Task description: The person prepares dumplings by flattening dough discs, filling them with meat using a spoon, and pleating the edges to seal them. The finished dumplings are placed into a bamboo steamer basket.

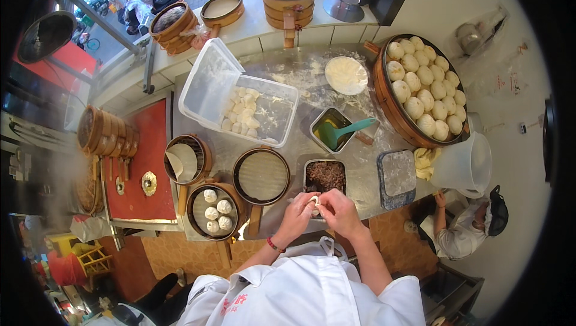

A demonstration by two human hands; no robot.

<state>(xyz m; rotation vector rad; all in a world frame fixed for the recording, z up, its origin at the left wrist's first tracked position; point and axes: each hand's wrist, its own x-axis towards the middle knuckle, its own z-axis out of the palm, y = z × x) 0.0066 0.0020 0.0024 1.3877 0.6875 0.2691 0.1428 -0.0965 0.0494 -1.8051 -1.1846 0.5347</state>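
- The room looks onto a paved street through an opening beyond a white sill, where round bamboo steamers stand.
- The metal worktop is dusted with flour at its far side.
- At the worktop's near edge, the left hand and right hand meet, their fingers pinching a small piece of dough between them; the fingers partly hide it.
- Just beyond the hands, a rectangular metal tin holds dark, crumbly filling.
- Behind it, a second metal tin has a green utensil leaning in it.
- To the left, a clear plastic box holds pale dough pieces.
- Nearer lies a small bamboo steamer with five pleated buns, beside another lined steamer.
- At the right, a large round steamer is packed with larger buns; nearer are a flat floury scale and a yellow cloth.
- Another person in white is beyond the worktop's right end.
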